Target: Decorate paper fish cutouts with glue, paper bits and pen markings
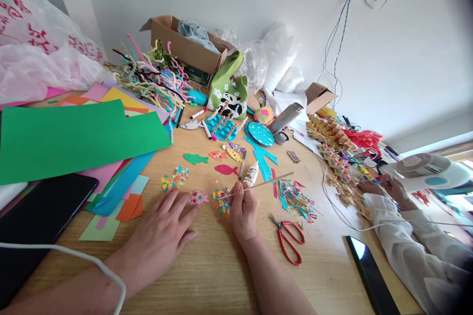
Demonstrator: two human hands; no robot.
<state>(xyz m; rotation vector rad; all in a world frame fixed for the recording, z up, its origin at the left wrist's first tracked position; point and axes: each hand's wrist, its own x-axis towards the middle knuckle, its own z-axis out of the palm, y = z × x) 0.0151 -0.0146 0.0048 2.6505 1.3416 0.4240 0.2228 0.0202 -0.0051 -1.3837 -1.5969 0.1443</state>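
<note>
Centrally, right hand pinches thin stick over speckled paper fish; left hand lies flat, fingers spread, beside pink fish. Red scissors, glue bottle, paper scraps crowd worktop nearby.

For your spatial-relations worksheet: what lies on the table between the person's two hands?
In the head view, a pink paper fish with coloured dots lies between the flat left hand and the right hand, which holds a thin wooden stick.

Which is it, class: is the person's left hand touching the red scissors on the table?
Apart. The head view shows the left hand flat on the wooden table, with the right hand and bare wood lying between it and the red scissors.
</note>
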